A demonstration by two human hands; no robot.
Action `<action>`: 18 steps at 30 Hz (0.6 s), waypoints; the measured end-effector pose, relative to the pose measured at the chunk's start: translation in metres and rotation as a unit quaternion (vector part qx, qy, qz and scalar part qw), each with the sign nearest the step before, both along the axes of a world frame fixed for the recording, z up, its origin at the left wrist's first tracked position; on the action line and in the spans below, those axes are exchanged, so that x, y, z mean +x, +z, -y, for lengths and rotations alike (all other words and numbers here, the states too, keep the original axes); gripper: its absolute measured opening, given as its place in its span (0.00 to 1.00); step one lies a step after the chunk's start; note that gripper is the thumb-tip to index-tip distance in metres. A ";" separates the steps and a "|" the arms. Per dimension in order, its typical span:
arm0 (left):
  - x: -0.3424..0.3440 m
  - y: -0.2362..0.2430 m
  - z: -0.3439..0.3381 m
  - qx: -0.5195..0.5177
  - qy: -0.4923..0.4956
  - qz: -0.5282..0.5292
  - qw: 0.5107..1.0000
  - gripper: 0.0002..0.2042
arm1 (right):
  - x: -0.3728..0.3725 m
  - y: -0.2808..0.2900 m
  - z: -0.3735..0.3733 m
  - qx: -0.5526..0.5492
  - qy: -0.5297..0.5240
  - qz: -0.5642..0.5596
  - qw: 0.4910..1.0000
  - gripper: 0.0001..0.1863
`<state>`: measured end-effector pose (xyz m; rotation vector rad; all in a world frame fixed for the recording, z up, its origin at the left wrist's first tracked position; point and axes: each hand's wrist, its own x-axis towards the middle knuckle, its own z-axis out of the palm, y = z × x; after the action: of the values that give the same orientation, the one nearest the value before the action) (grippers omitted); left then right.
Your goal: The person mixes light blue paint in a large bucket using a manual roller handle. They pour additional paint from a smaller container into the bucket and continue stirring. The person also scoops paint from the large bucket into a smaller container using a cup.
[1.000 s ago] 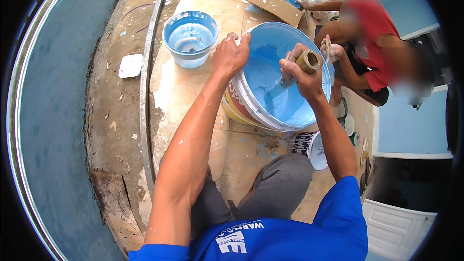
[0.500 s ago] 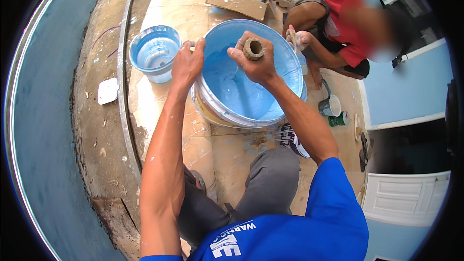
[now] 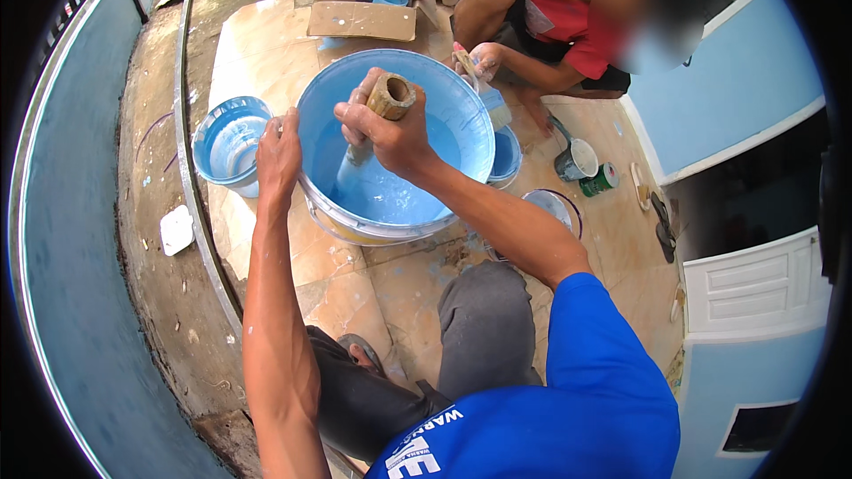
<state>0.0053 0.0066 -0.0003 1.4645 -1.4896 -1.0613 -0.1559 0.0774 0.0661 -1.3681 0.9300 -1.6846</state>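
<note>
Gripping a hollow brown stick (image 3: pixel 391 99) near its top in the right hand (image 3: pixel 401 140), with fingers wrapped fully round. Slanting toward seven o'clock into blue paint (image 3: pixel 390 200) inside a large bucket (image 3: pixel 457 98), at eleven o'clock from the grey-clad right knee (image 3: pixel 486 319). Probably stiff and light, perhaps slippery where coated; best held by the dry-looking upper end. Touching the bucket's rim at nine o'clock with the left hand (image 3: pixel 280 158), with fingers slightly bent; cannot tell how firmly.

Bright daylight, pale glare on far tiles (image 3: pixel 257 46), right opening (image 3: pixel 754 200) dark, left wall (image 3: pixel 71 257) bowed, black corners, co-worker's head (image 3: pixel 657 13) blurred
</note>
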 end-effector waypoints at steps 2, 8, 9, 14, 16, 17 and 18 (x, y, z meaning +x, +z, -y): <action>0.007 -0.004 0.001 0.003 -0.006 -0.008 1.000 0.32 | -0.001 -0.002 0.009 -0.030 -0.020 -0.036 0.999 0.12; 0.010 -0.009 0.003 0.011 -0.004 -0.003 1.000 0.33 | -0.033 -0.011 0.015 -0.092 -0.075 -0.256 0.959 0.14; 0.010 -0.009 0.004 0.012 -0.006 -0.006 1.000 0.33 | -0.038 -0.011 0.013 -0.089 -0.079 -0.273 0.955 0.14; 0.013 -0.005 0.002 0.024 -0.010 0.012 1.000 0.33 | -0.041 -0.003 -0.013 -0.012 -0.034 -0.258 0.966 0.16; 0.014 -0.006 0.001 0.014 -0.006 0.010 1.000 0.33 | -0.035 0.003 -0.024 -0.003 -0.017 -0.254 0.967 0.16; 0.015 -0.005 0.001 0.021 -0.013 0.007 1.000 0.31 | -0.030 0.005 -0.030 -0.002 -0.012 -0.249 0.968 0.16; 0.017 -0.005 0.002 0.027 -0.019 0.005 0.999 0.30 | -0.026 0.007 -0.036 0.000 -0.006 -0.245 0.970 0.16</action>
<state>0.0226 0.0045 -0.0050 1.4859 -1.5119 -1.1275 -0.1817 0.1130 0.0730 -1.8243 1.2069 -1.3734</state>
